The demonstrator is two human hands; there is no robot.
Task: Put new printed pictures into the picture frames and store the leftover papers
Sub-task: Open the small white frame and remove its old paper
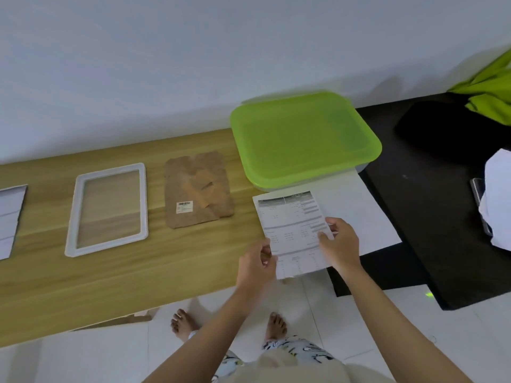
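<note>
Both hands hold one printed sheet just in front of the green-lidded storage box. Left hand fingers pinch its left edge; right hand fingers clamp its right edge. The sheet hangs partly off the bench edge, over a blank white sheet lying beside the box.

Risk: thin paper could crease or tear if the hands pull apart or twist.

The lid is on the box; contents can't be seen. Left of the box lie the cork frame backing, then the empty white picture frame, nothing in it.
</note>
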